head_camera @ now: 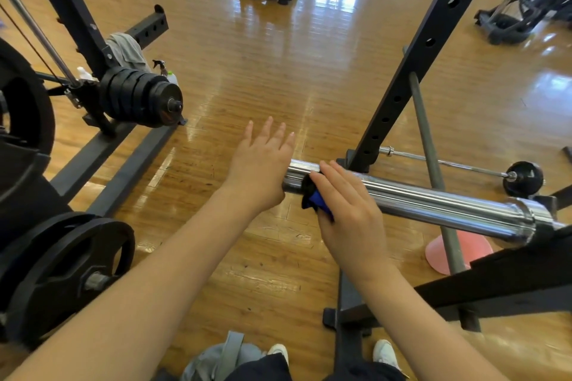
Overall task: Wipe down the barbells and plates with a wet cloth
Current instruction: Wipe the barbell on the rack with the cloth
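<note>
A chrome barbell sleeve (433, 199) runs from the centre out to the right, resting in a black rack. My right hand (349, 210) lies over the sleeve near its free end and holds a dark blue and black cloth (314, 196) against the metal. My left hand (263, 164) hovers at the sleeve's tip with fingers straight and spread, holding nothing. Black weight plates (139, 99) hang stacked on a peg at the left. A larger black plate (65, 275) sits on another peg at the lower left.
The rack's black upright (411, 71) rises just behind the sleeve. A thin barbell (448, 164) lies on the wooden floor beyond it. A pink cone (439, 252) stands under the sleeve. Spray bottles (168, 71) and a grey towel (128, 49) sit at the left rack.
</note>
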Tool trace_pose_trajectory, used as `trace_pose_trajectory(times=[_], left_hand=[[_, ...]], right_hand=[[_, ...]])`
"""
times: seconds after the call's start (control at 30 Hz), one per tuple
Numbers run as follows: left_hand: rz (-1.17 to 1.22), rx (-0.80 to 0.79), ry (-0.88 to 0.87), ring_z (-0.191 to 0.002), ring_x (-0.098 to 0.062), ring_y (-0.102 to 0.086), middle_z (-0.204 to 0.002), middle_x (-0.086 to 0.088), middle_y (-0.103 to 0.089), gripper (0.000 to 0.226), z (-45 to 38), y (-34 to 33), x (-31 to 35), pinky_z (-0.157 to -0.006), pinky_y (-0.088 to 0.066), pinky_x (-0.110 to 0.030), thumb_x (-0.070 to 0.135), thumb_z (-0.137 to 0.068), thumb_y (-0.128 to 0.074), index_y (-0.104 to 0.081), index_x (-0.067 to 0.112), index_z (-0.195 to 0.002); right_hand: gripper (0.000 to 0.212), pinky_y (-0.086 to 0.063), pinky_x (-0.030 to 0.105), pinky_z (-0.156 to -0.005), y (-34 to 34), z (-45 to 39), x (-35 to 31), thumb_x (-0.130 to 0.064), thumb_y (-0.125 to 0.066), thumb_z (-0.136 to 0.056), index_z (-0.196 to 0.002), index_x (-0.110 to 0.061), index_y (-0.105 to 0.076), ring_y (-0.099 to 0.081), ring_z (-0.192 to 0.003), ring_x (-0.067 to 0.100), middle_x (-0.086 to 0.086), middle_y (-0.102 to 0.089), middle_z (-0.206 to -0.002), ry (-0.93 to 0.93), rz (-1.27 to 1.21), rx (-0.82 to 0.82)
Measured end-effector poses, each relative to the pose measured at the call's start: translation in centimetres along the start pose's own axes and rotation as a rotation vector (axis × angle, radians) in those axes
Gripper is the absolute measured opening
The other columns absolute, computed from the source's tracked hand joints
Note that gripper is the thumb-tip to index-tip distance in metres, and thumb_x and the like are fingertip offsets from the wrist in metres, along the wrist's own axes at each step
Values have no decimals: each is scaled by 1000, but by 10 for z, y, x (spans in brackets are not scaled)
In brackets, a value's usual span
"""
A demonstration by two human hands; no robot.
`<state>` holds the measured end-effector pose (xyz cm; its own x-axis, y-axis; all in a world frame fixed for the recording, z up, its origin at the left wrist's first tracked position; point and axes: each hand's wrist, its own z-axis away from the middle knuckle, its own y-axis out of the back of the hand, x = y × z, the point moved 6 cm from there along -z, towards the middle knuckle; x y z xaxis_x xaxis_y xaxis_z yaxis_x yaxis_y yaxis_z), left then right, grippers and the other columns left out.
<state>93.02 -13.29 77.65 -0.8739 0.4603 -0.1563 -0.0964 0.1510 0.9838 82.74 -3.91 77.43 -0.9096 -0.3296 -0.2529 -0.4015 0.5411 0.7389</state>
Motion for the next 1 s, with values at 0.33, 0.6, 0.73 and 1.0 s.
trace_pose_trajectory(times=[0.33,0.6,0.73,1.0], left_hand=[[82,421,44,-137,-38,-32,-145,-21,-39,88,34,-17,7,-112,-15,-50,19,-66,-80,-34,-1,-139],[84,496,22,-125,-34,-50,-132,-17,-55,58,20,-12,16,-106,-33,-46,5,-69,-77,-50,4,-121],[153,427,-21,-117,-35,-57,-123,-18,-61,48,15,-9,14,-99,-43,-47,5,-64,-77,-63,0,-109],[131,187,-16,-134,-30,-40,-139,-14,-49,74,11,-8,12,-112,-24,-41,20,-64,-81,-52,5,-130]], right_hand=[[40,-34,36,-110,-9,14,11,0,-54,-85,-124,-7,-59,-47,-126,24,12,-56,-130,124,25,43],[47,-40,43,-105,-3,10,10,9,-69,-74,-120,-2,-62,-51,-123,27,14,-60,-126,10,2,25],[41,-35,39,-109,-16,-2,-1,-4,-49,-84,-123,-4,-61,-48,-126,25,12,-58,-129,38,-17,-4],[42,-42,43,-103,1,17,18,-1,-58,-82,-123,-9,-56,-47,-125,22,9,-55,-130,83,2,28]])
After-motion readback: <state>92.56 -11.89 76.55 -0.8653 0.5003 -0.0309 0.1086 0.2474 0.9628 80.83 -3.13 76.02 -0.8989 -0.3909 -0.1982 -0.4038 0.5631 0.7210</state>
